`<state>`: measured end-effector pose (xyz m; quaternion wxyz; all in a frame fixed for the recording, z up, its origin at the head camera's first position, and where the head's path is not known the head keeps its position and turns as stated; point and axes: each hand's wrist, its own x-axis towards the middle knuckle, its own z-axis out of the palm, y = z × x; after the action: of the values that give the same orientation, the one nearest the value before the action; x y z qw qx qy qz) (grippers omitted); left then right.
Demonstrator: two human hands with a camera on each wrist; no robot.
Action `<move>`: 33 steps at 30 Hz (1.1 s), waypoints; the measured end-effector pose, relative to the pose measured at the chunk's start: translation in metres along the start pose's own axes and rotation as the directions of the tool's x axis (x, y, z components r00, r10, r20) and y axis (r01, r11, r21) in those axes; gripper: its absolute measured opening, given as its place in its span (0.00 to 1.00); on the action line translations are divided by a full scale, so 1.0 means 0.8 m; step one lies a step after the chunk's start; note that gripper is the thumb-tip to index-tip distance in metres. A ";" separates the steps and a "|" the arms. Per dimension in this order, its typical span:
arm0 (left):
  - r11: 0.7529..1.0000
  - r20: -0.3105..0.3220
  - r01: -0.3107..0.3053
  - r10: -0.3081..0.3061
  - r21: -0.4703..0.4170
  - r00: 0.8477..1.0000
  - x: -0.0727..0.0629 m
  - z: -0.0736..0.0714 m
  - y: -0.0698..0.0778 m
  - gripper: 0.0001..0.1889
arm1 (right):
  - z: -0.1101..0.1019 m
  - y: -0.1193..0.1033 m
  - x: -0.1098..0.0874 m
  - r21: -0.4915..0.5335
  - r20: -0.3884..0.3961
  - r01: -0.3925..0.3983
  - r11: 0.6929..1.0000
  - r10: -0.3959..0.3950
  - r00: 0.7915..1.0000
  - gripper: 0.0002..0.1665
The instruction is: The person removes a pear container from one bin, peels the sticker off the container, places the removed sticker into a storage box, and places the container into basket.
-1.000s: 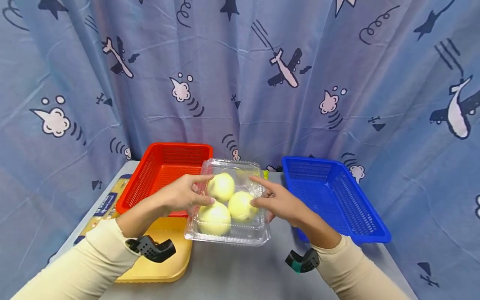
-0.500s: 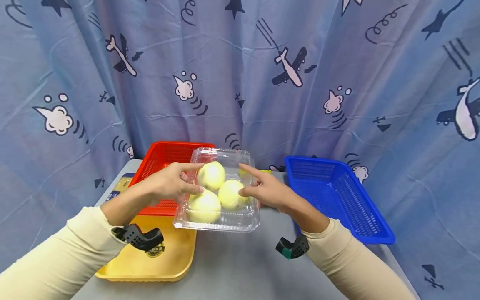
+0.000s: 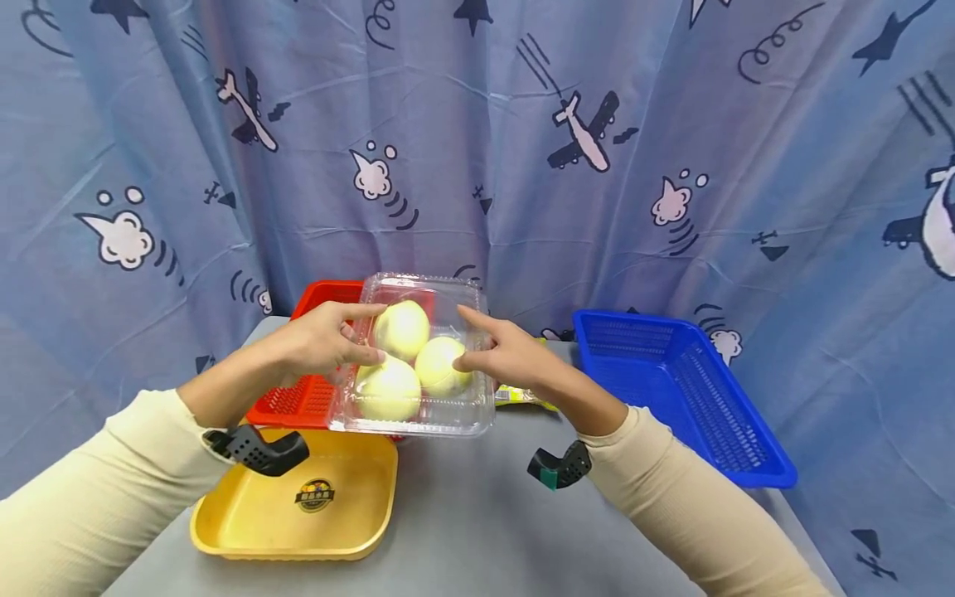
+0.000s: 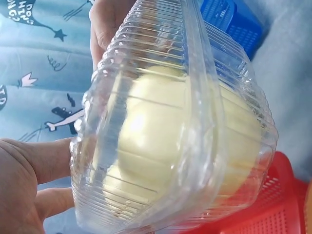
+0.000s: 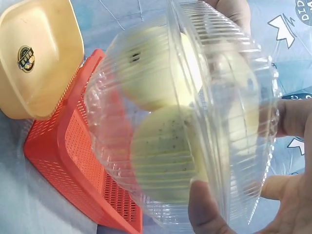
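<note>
Both hands hold a clear plastic clamshell box (image 3: 425, 286) up in front of the body, its far side overlapping the red basket (image 3: 298, 402) in the head view. Inside sit three pale yellow round fruits (image 3: 403, 329); dark specks show on one fruit (image 5: 163, 146) in the right wrist view. My left hand (image 3: 324, 336) grips the box's left side, thumb and index finger over the lid. On the opposite side my right hand (image 3: 511, 352) does the same. From the left wrist, the ribbed lid and rim (image 4: 204, 161) look closed together. The fingers under the box are mostly hidden.
A yellow tray (image 3: 254, 522) with a round label stands front left, right before the red basket. To the right is a blue basket (image 3: 739, 406). A yellow-green packet (image 3: 515, 396) lies behind the right hand on the grey table (image 3: 477, 514). A patterned curtain (image 3: 477, 166) hangs behind.
Both hands have carried the box leftward and farther from the body, toward the red basket. More of the yellow tray and the packet now shows. The grip looks the same.
</note>
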<state>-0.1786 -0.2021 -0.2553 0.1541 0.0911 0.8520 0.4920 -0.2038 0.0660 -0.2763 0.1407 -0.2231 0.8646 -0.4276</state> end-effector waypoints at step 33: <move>0.992 -0.084 0.125 -0.122 0.028 0.989 0.033 -0.058 -0.059 0.40 | 0.065 -0.001 0.108 -0.021 -0.095 -0.053 0.998 0.051 0.994 0.49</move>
<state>-0.2201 -0.2549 -0.2793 0.1476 0.0204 0.8698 0.4705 -0.2551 -0.0137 -0.3110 0.1082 -0.1819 0.8809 -0.4235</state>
